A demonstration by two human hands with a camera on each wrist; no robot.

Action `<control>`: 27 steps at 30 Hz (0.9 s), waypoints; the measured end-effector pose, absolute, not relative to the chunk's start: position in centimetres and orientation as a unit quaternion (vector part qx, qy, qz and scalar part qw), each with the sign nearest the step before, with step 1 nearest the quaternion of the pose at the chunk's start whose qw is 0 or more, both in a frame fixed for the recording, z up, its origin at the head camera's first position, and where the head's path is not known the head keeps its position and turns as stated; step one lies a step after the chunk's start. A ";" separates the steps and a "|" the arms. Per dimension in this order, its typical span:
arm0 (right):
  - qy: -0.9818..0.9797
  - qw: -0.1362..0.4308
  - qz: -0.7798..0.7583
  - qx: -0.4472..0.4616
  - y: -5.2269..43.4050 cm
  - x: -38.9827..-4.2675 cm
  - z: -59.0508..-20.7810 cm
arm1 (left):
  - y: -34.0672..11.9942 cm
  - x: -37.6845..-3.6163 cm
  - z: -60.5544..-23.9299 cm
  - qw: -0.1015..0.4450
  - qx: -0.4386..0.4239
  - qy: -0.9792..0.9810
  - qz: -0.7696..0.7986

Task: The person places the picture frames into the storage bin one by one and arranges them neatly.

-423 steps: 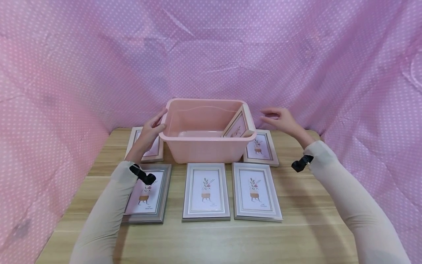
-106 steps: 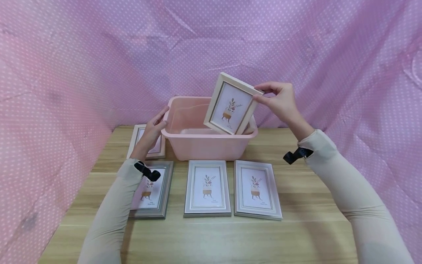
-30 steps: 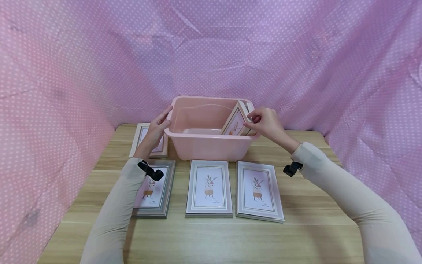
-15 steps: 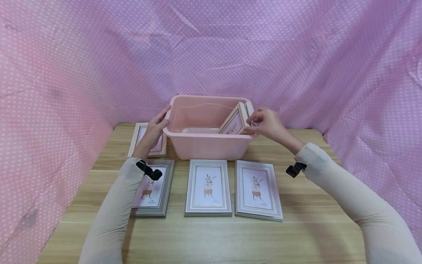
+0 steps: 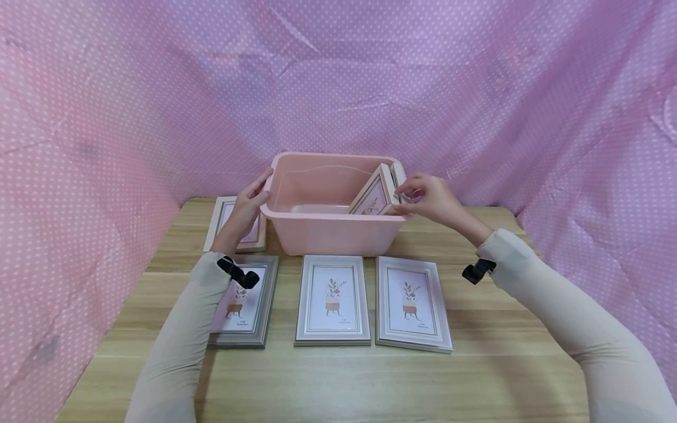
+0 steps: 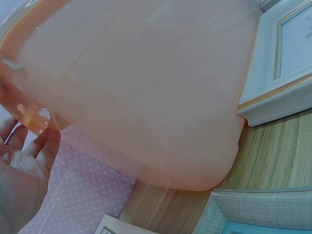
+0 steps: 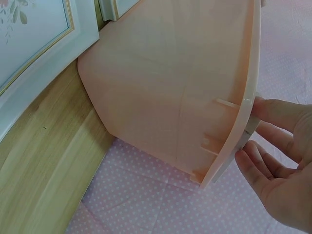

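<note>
Head view — leaning frame, base hidden

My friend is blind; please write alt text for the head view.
A person's left hand grips a pink bin's rim while the right hand is at two picture frames leaning inside; four more frames lie on the wooden table.

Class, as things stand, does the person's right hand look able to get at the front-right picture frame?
Probably yes: the right hand is at the right end of the pink tub; the front-right picture frame lies uncovered on the table, with nothing visibly between.
</note>
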State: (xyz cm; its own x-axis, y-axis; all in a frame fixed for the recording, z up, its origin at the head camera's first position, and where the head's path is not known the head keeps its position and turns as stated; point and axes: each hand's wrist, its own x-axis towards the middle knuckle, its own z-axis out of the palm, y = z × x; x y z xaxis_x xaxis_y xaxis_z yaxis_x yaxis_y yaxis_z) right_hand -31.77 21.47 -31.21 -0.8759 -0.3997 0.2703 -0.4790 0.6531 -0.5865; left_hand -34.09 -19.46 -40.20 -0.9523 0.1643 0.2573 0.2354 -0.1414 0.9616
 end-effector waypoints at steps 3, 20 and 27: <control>-0.900 0.061 0.351 0.252 21.6 -31.9 -31.4 | -19.5 -34.0 -40.3 0.028 -0.154 -0.652 -0.742; -0.879 0.077 0.389 0.267 23.5 -30.9 -32.5 | -18.9 -33.1 -38.8 0.018 -0.155 -0.659 -0.736; -0.886 0.069 0.392 0.237 24.2 -29.1 -31.7 | -19.3 -34.1 -39.9 0.024 -0.148 -0.645 -0.749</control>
State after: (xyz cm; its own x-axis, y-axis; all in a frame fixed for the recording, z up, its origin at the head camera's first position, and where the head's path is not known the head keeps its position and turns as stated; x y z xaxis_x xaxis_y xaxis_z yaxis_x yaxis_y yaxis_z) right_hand -29.08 24.20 -31.72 -0.8784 -0.3650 0.3086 -0.4738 0.5802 -0.6625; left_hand -34.09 -19.33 -39.94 -0.9548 0.1562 0.2528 0.2269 -0.1663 0.9596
